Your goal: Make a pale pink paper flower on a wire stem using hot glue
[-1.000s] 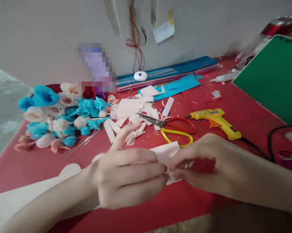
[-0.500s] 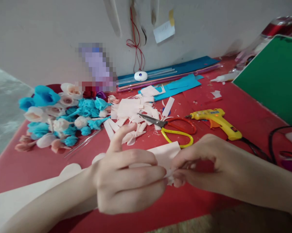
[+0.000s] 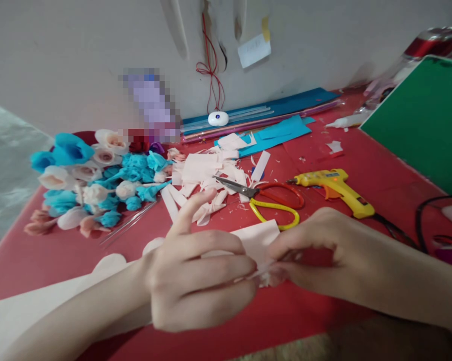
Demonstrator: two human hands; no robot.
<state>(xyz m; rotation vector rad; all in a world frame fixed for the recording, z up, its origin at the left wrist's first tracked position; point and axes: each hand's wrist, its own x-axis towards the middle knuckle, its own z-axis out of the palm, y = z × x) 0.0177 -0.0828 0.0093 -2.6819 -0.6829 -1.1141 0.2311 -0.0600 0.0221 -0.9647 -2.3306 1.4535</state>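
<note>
My left hand (image 3: pixel 205 278) is curled low in the middle, its index finger raised and the other fingers bent round a small pale paper piece (image 3: pixel 264 278). From the right, my right hand (image 3: pixel 327 248) pinches the same piece between thumb and fingertips. Most of that piece is hidden by fingers, so its shape is unclear. Just behind the fingertips lies a pale pink paper sheet (image 3: pixel 258 238). Beyond it rest open scissors (image 3: pixel 254 192) with one red and one yellow handle. A yellow glue gun (image 3: pixel 334 185) lies on its side behind my right hand.
Blue, white and pink paper flowers (image 3: pixel 94 185) crowd the left of the red table (image 3: pixel 286 321). Pale paper scraps (image 3: pixel 201 168) are heaped at centre, near blue paper (image 3: pixel 282 134). A green board (image 3: pixel 425 120) stands at right; a black cable (image 3: pixel 418 220) curves below it.
My fingertips have shifted slightly round the pale paper piece, and a thin pale edge of it now shows between the hands. Both hands otherwise stay in place.
</note>
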